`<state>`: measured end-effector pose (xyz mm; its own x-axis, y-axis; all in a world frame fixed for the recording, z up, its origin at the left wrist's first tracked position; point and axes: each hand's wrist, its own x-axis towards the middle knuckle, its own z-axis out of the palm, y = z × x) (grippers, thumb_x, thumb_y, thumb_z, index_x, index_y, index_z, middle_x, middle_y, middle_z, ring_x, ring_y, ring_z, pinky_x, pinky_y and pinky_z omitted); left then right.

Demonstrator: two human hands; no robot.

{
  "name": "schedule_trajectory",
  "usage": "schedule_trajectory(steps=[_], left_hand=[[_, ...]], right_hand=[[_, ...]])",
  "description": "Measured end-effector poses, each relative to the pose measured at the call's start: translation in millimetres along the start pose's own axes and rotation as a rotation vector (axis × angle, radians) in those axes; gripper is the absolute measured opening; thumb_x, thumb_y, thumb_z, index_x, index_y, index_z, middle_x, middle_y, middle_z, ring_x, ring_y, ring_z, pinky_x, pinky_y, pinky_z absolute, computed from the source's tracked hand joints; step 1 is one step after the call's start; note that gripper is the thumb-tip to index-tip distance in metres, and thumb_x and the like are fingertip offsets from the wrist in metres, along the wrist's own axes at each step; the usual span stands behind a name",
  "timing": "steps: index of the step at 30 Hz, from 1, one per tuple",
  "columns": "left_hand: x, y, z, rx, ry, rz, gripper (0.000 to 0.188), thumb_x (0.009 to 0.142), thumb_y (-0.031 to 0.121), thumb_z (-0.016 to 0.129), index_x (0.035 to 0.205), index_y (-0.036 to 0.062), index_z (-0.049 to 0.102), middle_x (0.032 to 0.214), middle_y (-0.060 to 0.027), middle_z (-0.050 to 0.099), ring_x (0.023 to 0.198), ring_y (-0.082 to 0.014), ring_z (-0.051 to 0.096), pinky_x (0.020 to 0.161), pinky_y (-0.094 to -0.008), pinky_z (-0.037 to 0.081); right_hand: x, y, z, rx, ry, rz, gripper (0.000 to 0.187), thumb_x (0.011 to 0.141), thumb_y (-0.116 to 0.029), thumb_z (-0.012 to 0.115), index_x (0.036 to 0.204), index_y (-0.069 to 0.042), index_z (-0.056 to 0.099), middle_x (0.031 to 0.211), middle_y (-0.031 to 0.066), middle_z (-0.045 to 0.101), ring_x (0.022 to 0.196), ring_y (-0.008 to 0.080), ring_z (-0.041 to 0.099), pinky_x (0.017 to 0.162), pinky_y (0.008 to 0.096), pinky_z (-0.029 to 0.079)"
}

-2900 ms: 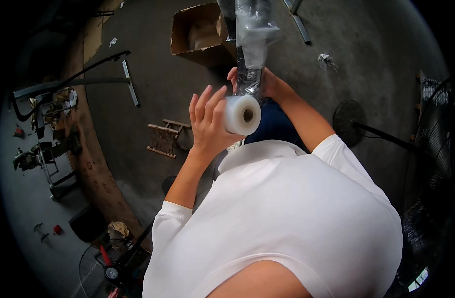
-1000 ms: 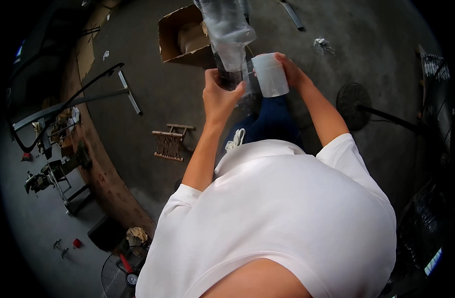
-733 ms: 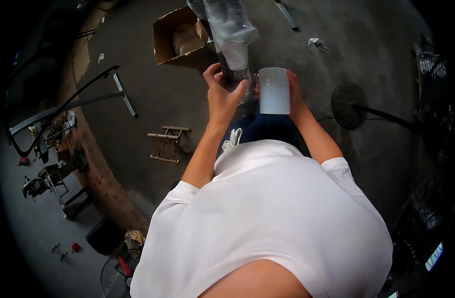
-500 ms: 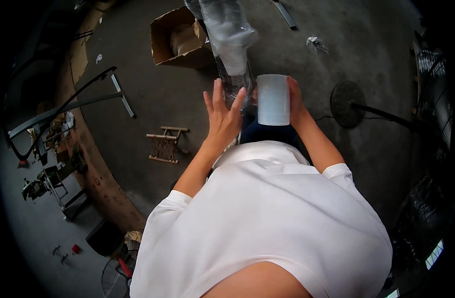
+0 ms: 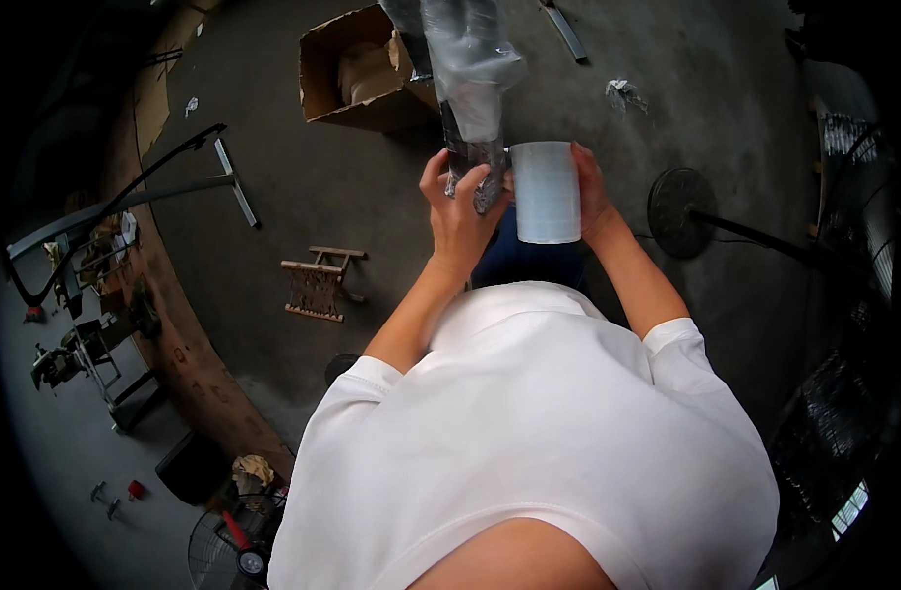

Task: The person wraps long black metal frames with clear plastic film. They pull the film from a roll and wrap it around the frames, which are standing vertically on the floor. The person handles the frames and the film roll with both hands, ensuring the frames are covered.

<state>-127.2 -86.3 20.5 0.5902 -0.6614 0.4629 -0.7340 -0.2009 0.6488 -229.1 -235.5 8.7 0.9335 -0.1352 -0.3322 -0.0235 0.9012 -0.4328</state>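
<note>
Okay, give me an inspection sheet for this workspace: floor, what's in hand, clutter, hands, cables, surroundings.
Surface: dark grey floor, bare in places.
Things in hand: whitish film roll; long piece wrapped in clear film.
Clutter: open carton, crumpled plastic scrap, stool-like wooden frame.
Hands: right hand grips the film roll; left hand at the wrapped piece's lower end, firmness of grip unclear.
Cables: thin dark cable beside a round dark base.
Surroundings: brown floor strip at left, grey metal frame upper left, caged fan lower left.
</note>
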Motion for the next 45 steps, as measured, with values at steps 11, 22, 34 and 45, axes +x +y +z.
schedule_trajectory(steps=[11,22,34,45], left_hand=[[9,0,-14,-0.553,-0.048,-0.311,0.040,0.075,0.015,0.066,0.110,0.0070,0.047,0.125,-0.0181,0.036,0.083,-0.0228,0.055,0.077,-0.0344,0.045],[51,-42,12,-1.772,-0.871,-0.826,0.060,0.071,0.034,0.060,0.117,-0.0025,0.047,0.106,-0.0151,0.057,0.095,-0.0237,0.056,0.087,-0.0324,0.043],[51,-32,32,-1.829,-0.914,-0.826,0.046,0.063,0.022,0.056,0.104,0.0014,0.049,0.081,-0.0109,0.055,0.069,-0.0204,0.053,0.067,-0.0304,0.045],[54,-15,23,-1.732,-0.816,-0.901,0.039,0.065,0.019,0.056,0.098,0.0012,0.052,0.085,-0.0099,0.056,0.078,-0.0197,0.055,0.072,-0.0303,0.045]], right_hand=[[-21,11,13,0.017,0.044,-0.151,0.073,0.074,-0.056,0.051,0.115,0.005,0.048,0.106,0.0204,0.057,0.093,0.0272,0.059,0.084,0.0368,0.046],[-48,0,35,-0.173,0.212,-0.209,0.073,0.069,-0.056,0.061,0.115,-0.001,0.050,0.104,0.0106,0.057,0.094,0.0196,0.055,0.082,0.0330,0.045],[-48,-9,68,-0.214,0.222,-0.126,0.081,0.072,-0.074,0.037,0.109,-0.003,0.050,0.094,0.0135,0.058,0.079,0.0182,0.059,0.065,0.0271,0.051],[-76,-30,147,-0.342,0.065,-0.347,0.095,0.062,-0.084,0.035,0.109,-0.002,0.039,0.081,0.0166,0.054,0.076,0.0206,0.050,0.060,0.0260,0.041]])
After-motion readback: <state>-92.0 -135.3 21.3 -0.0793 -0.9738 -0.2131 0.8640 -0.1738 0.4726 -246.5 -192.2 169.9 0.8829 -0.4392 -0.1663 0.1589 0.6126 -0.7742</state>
